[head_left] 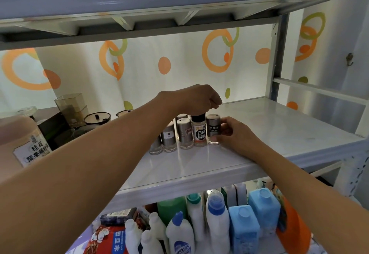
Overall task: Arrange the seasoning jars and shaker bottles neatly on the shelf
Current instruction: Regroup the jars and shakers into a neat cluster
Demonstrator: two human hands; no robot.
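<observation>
A row of shaker bottles stands on the white shelf [259, 126]. From the right: a steel-sleeved pepper shaker [213, 129], a black-capped white pepper bottle [200, 134], a steel shaker [184, 133], a salt shaker [169, 137] and one more glass shaker [155, 146], partly hidden by my left forearm. Another steel shaker [180, 117] stands behind the row. My left hand [199, 99] grips the black cap of the white pepper bottle from above. My right hand [235, 132] holds the side of the pepper shaker.
At the shelf's left stand a large labelled jar [24, 142], dark containers and lidded pots [97, 118]. The lower shelf holds several detergent bottles [216, 213] and blue cartons [243, 227]. A shelf board hangs close overhead. A metal upright [276, 58] bounds the right side.
</observation>
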